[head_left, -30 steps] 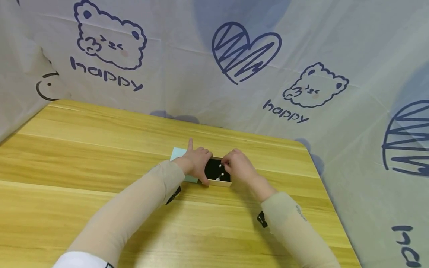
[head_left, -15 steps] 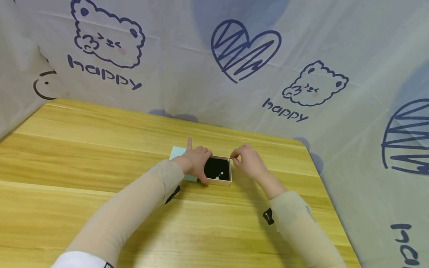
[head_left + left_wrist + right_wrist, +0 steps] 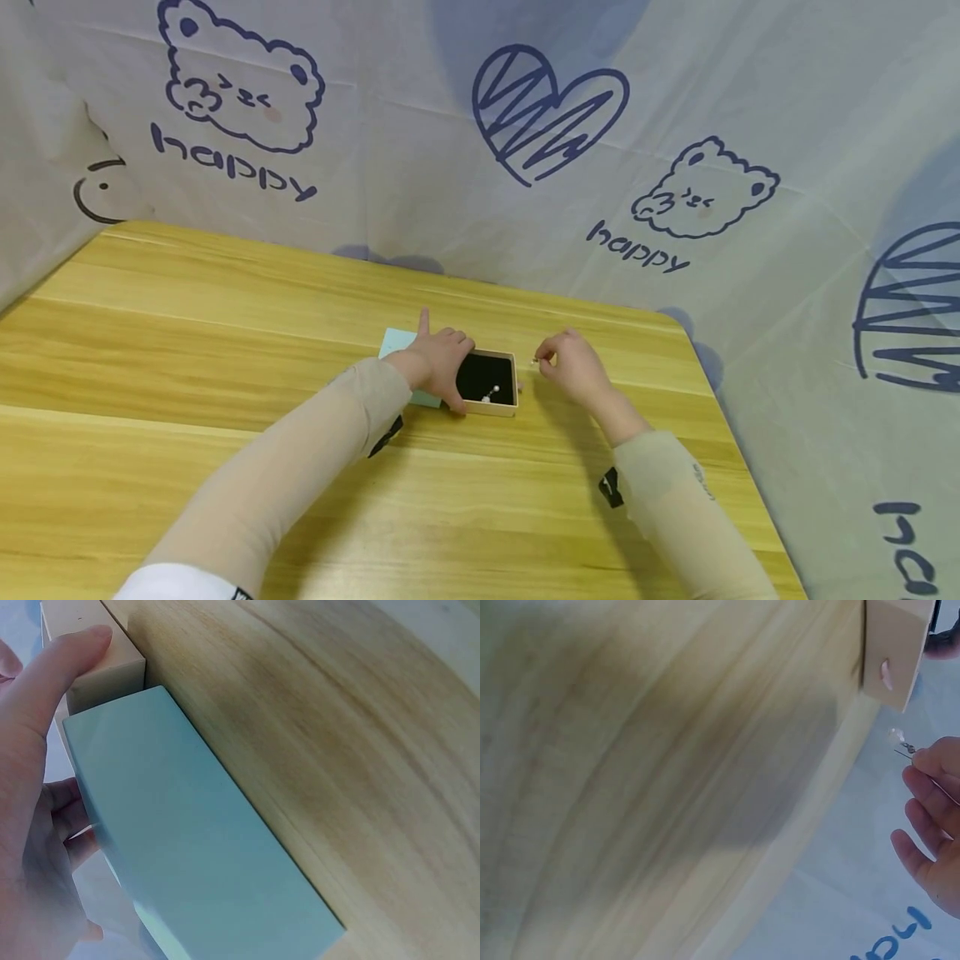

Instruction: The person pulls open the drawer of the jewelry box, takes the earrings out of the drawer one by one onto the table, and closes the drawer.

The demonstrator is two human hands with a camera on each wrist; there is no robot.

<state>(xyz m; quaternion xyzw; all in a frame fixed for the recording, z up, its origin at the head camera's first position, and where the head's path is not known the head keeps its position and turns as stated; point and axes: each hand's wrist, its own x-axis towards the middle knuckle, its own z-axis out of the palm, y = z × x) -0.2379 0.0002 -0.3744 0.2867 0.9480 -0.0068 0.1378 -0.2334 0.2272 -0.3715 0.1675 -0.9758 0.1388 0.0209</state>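
Right hand (image 3: 577,367), pinching an earring (image 3: 896,736), has just moved rightward off the box (image 3: 492,409) at frame centre; a second earring (image 3: 491,393) remains inside. Left hand (image 3: 441,364) grips the box's sides.

The high head view faces forward and down over the wood-grain table (image 3: 187,350); nearer wrist views seemingly share the jewelry-box drawer (image 3: 892,649).

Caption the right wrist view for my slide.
The right hand pinches an earring, apart from the box on the table.
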